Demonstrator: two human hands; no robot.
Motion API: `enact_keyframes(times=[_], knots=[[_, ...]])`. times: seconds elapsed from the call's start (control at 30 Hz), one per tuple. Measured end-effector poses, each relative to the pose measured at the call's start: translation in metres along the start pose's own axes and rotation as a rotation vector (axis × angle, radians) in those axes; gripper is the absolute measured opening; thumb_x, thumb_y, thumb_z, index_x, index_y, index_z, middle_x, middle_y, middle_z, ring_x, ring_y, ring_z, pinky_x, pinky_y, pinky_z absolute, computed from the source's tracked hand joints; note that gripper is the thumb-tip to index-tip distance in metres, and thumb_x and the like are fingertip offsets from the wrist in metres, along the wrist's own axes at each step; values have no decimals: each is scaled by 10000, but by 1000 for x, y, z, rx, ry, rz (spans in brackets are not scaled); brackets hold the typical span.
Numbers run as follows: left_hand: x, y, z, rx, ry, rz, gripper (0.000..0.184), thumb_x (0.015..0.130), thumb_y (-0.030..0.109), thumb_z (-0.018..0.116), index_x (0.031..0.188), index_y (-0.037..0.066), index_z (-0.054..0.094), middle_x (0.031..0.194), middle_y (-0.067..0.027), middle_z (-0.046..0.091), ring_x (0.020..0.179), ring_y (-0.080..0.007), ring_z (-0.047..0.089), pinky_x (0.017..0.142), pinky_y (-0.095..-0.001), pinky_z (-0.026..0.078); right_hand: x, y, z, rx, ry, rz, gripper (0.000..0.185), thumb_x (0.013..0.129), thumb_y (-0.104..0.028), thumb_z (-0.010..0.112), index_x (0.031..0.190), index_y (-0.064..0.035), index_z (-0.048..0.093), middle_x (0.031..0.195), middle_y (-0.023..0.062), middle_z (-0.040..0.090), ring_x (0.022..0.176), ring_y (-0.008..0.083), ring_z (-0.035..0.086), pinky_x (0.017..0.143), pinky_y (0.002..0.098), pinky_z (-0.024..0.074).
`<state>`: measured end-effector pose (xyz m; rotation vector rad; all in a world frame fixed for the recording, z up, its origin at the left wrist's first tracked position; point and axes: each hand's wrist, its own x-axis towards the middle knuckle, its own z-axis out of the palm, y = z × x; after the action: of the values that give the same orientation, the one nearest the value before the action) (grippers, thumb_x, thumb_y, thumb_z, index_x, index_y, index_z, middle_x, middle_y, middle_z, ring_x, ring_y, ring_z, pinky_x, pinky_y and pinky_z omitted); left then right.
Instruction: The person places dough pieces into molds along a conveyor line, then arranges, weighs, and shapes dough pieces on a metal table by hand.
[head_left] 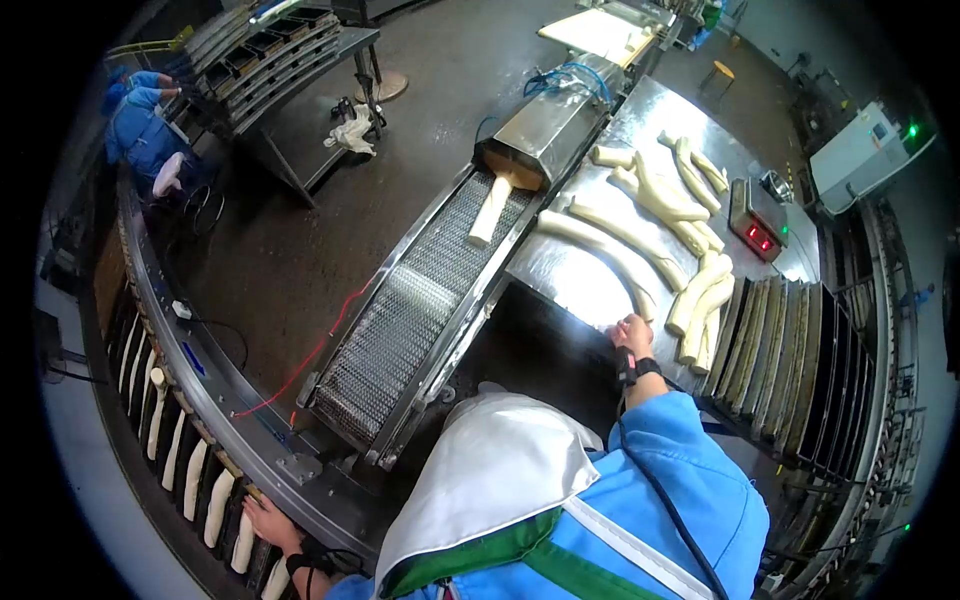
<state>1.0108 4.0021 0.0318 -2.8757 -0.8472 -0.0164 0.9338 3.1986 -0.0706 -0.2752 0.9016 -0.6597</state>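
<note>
At the lower left, my left hand (270, 524) lies with its fingers apart over the edge of the long trays, by a dough strip (242, 545). My right hand (632, 334) is at the near edge of the metal table (575, 285), its fingers curled together beside the lower end of a long dough roll (605, 252). What those fingers hold, if anything, is too small to tell. More dough rolls (660, 195) lie in a loose pile beyond it, and several others (703, 310) are right of the hand.
A mesh conveyor (415, 300) carries a short dough piece (490, 212) below a metal housing (545, 130). A scale (757, 222) with red digits stands on the table's right. Stacked trays (780, 350) are at the right. A person in blue (145, 130) is at the upper left, beside racks (265, 65).
</note>
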Motion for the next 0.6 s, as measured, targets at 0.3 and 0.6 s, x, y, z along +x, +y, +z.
enact_keyframes(times=[0.3,0.6], knots=[[-22,18,-24,-77,110,-4,407,934,334,441,1233,61,476,1204,-144,459,1090,-346,442,880,-449,387,-12,80,117,-1592,-184,-597,346,710,-77,566,1043,14,546,807,183,615,734,305,609,709,366,491],[-58,33,-56,-255,198,-51,236,851,189,601,975,13,505,1088,-173,471,1030,-353,433,870,-433,371,-31,180,217,-2011,-1172,-1293,463,692,-96,603,1143,-70,499,1214,157,467,1124,348,438,882,421,418]])
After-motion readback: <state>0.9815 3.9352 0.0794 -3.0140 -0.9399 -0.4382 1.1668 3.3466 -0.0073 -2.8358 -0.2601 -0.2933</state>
